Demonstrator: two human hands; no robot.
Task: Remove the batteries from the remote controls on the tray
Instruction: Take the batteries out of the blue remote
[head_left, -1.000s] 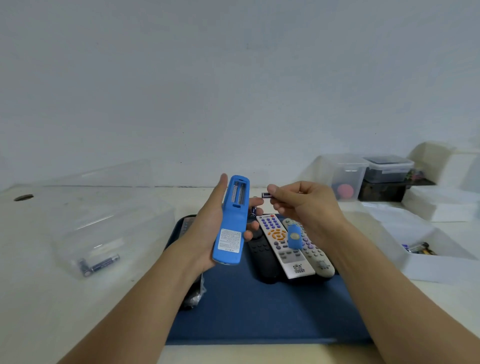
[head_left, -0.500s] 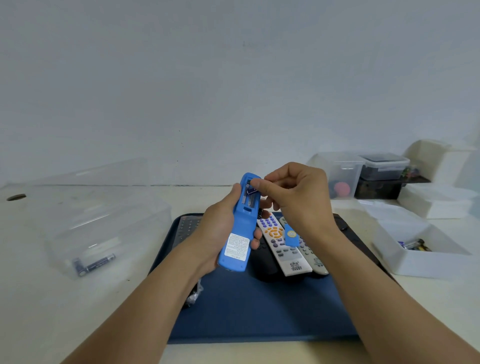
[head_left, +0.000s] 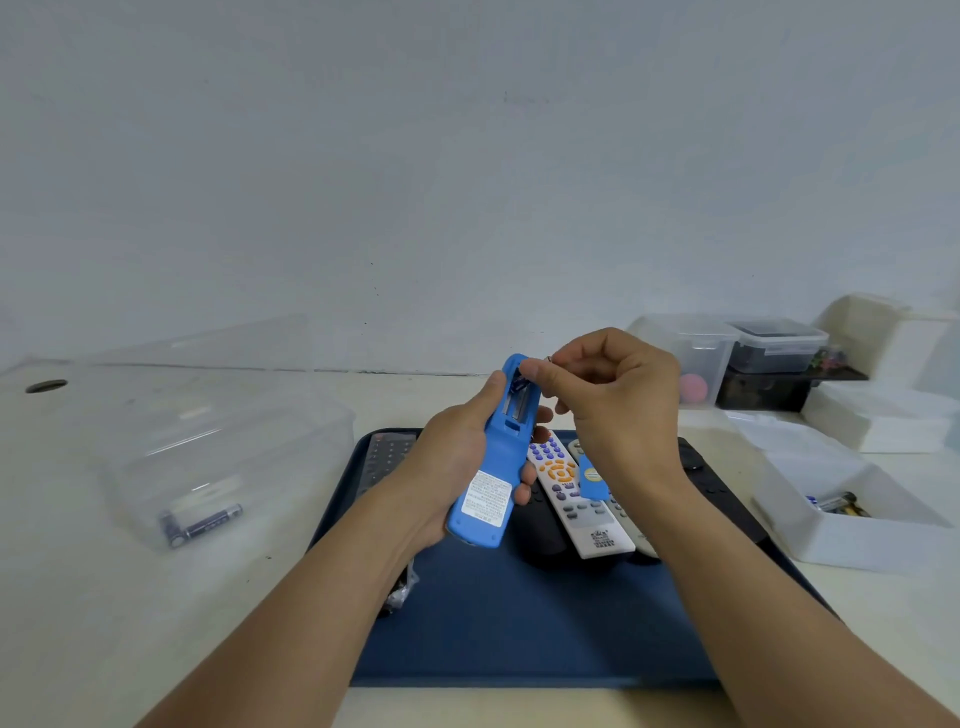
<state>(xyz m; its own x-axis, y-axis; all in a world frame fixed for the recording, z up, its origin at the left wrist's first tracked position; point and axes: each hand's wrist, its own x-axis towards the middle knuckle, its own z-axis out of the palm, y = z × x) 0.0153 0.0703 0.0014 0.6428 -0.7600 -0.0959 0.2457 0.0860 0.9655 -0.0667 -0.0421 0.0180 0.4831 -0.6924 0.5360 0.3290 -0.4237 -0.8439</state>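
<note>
My left hand (head_left: 449, 467) grips a blue remote (head_left: 488, 486) above the dark blue tray (head_left: 519, 629), back side up, with its battery compartment uncovered at the far end. A blue battery (head_left: 517, 385) sits tilted at the top of that compartment. My right hand (head_left: 618, 410) has its thumb and fingertips pinched there, and a small metal battery tip shows between the fingers. On the tray lie a white remote (head_left: 576, 501), a black remote (head_left: 540, 538) and a grey remote (head_left: 632, 532). The loose blue battery cover (head_left: 592, 482) rests on them.
A clear plastic box (head_left: 218, 436) at the left holds a battery (head_left: 200, 525). At the right, a white box (head_left: 857, 540) holds several batteries (head_left: 836, 504). Lidded containers (head_left: 774, 348) stand at the back right. Another dark remote (head_left: 387, 457) lies at the tray's far left.
My right hand, which held a battery clear of the remote, moved left to the compartment's top end. My left hand tilted the blue remote and lifted it slightly.
</note>
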